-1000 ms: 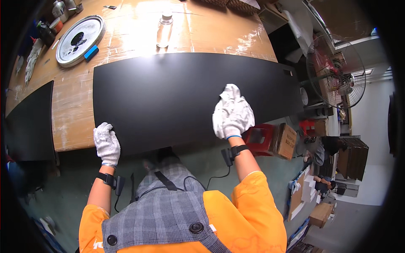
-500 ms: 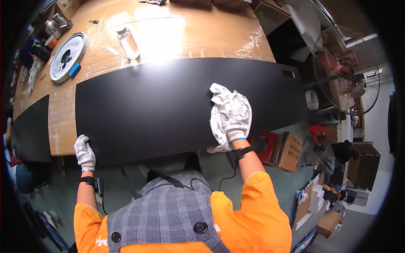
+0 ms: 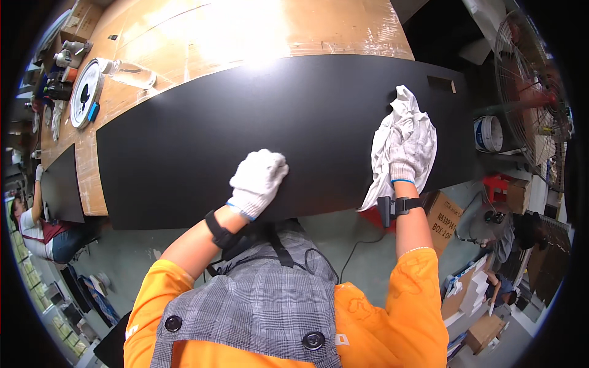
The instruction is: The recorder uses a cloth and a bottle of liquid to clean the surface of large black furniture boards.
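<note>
A long black panel (image 3: 184,141) lies across the front of the table, with a small rectangular cutout near its right end. My left hand (image 3: 259,180), in a white knit glove, rests on the panel around its middle, with the fingers curled in like a fist. Nothing shows in it. Toward the panel's right end, my right hand (image 3: 415,146), gloved the same way, grips a crumpled white cloth (image 3: 381,147) and presses it on the black surface. One corner of the cloth hangs toward the near edge.
A clear bottle (image 3: 132,75) stands behind the panel's left part, beside a round white lid (image 3: 86,95) and a blue block (image 3: 93,111). Another person (image 3: 46,224) sits at a second dark panel (image 3: 63,184). A fan (image 3: 532,92), white bucket (image 3: 488,134) and carton (image 3: 445,218) are at right.
My left hand has left the panel's left near corner and come right onto its surface. With the cloth, my right hand has slid right along the panel. The view has shifted.
</note>
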The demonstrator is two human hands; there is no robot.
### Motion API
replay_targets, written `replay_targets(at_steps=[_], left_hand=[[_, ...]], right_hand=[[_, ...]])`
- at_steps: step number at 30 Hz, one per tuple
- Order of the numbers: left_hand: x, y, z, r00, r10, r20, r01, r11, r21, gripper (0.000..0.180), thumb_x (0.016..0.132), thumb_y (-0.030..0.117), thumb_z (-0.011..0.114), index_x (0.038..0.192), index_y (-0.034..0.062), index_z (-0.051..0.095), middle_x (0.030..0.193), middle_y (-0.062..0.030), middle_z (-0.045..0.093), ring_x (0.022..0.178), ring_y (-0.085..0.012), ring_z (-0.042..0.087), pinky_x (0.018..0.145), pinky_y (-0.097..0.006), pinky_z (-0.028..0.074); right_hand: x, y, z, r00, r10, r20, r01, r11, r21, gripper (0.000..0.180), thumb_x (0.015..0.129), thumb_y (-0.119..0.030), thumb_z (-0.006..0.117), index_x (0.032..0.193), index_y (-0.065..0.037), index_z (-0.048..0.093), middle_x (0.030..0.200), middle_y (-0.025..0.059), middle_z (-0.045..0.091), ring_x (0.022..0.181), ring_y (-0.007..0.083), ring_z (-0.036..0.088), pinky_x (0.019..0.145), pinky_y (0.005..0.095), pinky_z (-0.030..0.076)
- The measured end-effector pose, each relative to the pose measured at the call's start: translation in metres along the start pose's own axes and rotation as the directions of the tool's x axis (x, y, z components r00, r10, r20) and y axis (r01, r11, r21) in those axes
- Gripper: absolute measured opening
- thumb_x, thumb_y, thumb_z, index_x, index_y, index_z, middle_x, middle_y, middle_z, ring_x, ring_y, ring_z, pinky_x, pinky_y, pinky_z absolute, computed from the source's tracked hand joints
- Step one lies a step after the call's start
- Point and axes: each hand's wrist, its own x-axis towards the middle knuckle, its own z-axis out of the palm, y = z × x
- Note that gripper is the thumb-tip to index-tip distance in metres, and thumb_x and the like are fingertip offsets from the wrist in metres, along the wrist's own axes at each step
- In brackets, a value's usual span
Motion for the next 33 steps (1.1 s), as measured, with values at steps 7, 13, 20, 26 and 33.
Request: replay_targets(at_steps=[7,13,20,26,33], left_hand=[[0.039,0.057,0.037,0.987,-0.021,0.159,0.017,0.999,0.029,0.013,0.082,0.022,0.065,0.082,0.0088,0.065,0.081,-0.0125,0.062,0.08,-0.0324,0.061,0.07,-0.044,0.049],[0.047,0.049,0.032,0.993,0.03,0.118,-0.045,0.991,0.129,0.011,0.081,0.021,0.066,0.082,0.0097,0.065,0.079,-0.0113,0.063,0.077,-0.0317,0.062,0.069,-0.043,0.05],[0.049,0.052,0.03,0.981,-0.004,0.196,-0.019,0.993,0.118,0.013,0.083,0.022,0.063,0.083,0.0099,0.065,0.082,-0.0117,0.062,0.08,-0.0312,0.062,0.071,-0.042,0.051],[0.035,0.064,0.039,0.976,0.04,0.214,-0.067,0.99,0.12,0.011,0.082,0.022,0.066,0.084,0.0109,0.066,0.082,-0.0104,0.062,0.081,-0.03,0.062,0.071,-0.042,0.051],[0.037,0.053,0.025,0.966,-0.026,0.257,-0.021,0.984,0.178,0.013,0.081,0.021,0.065,0.078,0.0084,0.066,0.081,-0.0138,0.064,0.077,-0.0329,0.063,0.069,-0.043,0.051]], right_hand=[[0.001,0.005,-0.004,1.0,-0.018,-0.025,0.019,0.999,0.038,0.061,0.086,-0.04,0.062,0.135,-0.006,0.047,0.141,0.0148,0.046,0.131,0.0337,0.041,0.112,0.0421,0.03],[0.0,0.002,-0.006,0.999,-0.019,-0.038,0.02,0.999,0.026,0.064,0.085,-0.04,0.064,0.135,-0.005,0.046,0.141,0.0154,0.046,0.13,0.0338,0.041,0.112,0.042,0.031],[-0.001,0.002,-0.005,0.998,-0.008,-0.062,0.011,0.999,0.044,0.063,0.081,-0.036,0.068,0.133,-0.006,0.048,0.138,0.015,0.048,0.128,0.0342,0.045,0.111,0.0408,0.033],[0.001,-0.001,-0.01,1.0,0.01,-0.014,-0.01,0.998,0.066,0.062,0.081,-0.036,0.068,0.131,-0.005,0.049,0.134,0.0165,0.051,0.126,0.0347,0.046,0.111,0.041,0.033],[0.0,0.008,-0.003,0.998,-0.047,-0.035,0.047,0.999,-0.007,0.063,0.081,-0.039,0.068,0.131,-0.005,0.049,0.132,0.0174,0.052,0.126,0.0344,0.046,0.111,0.0411,0.033]])
